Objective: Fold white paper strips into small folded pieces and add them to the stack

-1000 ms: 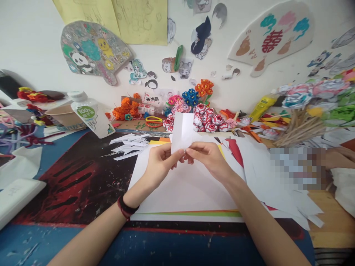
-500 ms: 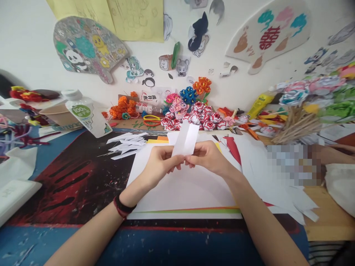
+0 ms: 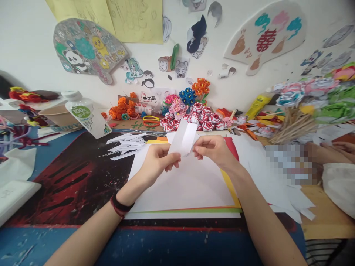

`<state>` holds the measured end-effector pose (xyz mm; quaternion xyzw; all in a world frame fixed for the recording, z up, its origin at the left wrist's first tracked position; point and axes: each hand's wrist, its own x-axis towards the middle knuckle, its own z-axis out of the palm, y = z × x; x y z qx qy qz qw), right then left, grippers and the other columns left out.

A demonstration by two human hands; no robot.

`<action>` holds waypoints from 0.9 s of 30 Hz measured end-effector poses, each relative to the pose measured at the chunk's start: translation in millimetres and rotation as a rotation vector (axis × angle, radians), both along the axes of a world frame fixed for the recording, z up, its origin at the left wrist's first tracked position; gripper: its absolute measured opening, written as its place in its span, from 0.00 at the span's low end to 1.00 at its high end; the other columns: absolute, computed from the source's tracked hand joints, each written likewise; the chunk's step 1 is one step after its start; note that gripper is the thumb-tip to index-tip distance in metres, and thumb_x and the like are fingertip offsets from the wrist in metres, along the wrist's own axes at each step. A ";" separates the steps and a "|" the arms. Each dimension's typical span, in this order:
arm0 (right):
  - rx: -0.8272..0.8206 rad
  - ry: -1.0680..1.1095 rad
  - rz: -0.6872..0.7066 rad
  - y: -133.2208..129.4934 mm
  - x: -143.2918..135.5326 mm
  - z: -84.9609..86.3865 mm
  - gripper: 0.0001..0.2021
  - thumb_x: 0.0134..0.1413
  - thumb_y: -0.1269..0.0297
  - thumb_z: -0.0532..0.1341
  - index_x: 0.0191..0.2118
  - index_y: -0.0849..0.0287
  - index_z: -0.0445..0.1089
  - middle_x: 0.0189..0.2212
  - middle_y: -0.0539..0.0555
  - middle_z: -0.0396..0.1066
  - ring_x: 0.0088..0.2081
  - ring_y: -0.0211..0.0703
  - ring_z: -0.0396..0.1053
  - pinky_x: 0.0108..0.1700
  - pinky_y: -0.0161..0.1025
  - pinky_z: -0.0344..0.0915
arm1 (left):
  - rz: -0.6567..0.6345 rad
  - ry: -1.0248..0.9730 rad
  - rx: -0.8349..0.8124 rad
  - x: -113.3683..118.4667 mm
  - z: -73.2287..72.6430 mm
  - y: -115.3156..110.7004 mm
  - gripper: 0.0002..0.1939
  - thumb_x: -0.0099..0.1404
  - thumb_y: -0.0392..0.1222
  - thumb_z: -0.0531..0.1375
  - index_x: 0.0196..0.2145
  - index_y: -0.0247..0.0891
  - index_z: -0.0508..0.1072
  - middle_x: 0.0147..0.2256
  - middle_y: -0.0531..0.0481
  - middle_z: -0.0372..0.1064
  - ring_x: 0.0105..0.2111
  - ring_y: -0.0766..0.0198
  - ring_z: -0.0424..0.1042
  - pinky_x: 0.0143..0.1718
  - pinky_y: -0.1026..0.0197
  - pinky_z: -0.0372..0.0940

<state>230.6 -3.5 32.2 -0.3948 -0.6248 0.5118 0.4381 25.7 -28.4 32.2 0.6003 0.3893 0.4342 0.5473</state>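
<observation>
A folded strip of white paper (image 3: 183, 137) is held up over the stacked sheets, with a lengthwise crease between a greyer and a brighter half. My left hand (image 3: 163, 158) pinches its lower left corner between thumb and fingers. At the lower right edge, the thumb and fingertips of my right hand (image 3: 208, 148) are closed on the paper. Beneath both hands lies a large white sheet (image 3: 183, 188) on top of orange, yellow and green sheets. Left of my left hand, several narrow white paper strips (image 3: 127, 145) lie in a loose pile.
Red-and-white paper flowers (image 3: 206, 117) stand behind the hands. A white glue bottle (image 3: 87, 116) leans at the left. Yellow-handled scissors (image 3: 151, 120) lie at the back. At the right are bundled sticks (image 3: 290, 127), loose white paper (image 3: 256, 162) and another person's hand (image 3: 321, 153).
My right hand has moved right and slightly up along the strip's edge, away from my left hand. My left hand has shifted slightly left, still on the paper.
</observation>
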 end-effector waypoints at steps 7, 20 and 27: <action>-0.042 -0.007 0.209 -5.2 -8.9 -2.7 0.11 0.52 0.59 0.64 0.33 0.63 0.75 0.26 0.54 0.73 0.26 0.37 0.70 0.30 0.36 0.68 | -0.034 0.044 0.036 -0.4 2.0 0.1 0.12 0.60 0.45 0.61 0.26 0.33 0.72 0.21 0.52 0.67 0.18 0.72 0.60 0.19 0.66 0.55; 0.021 -0.143 0.148 -7.0 -8.7 -4.4 0.12 0.53 0.58 0.64 0.29 0.64 0.75 0.21 0.52 0.70 0.22 0.35 0.67 0.25 0.33 0.65 | -0.060 0.227 0.058 5.6 -1.9 -2.0 0.11 0.60 0.45 0.60 0.28 0.32 0.72 0.23 0.51 0.68 0.22 0.69 0.65 0.22 0.67 0.61; 0.056 -0.164 0.126 -8.1 -11.4 -4.6 0.12 0.50 0.59 0.66 0.27 0.64 0.75 0.19 0.52 0.70 0.21 0.35 0.66 0.24 0.33 0.64 | -0.054 0.275 -0.029 7.1 -6.7 1.2 0.12 0.57 0.42 0.55 0.20 0.34 0.68 0.18 0.52 0.63 0.19 0.68 0.63 0.21 0.65 0.58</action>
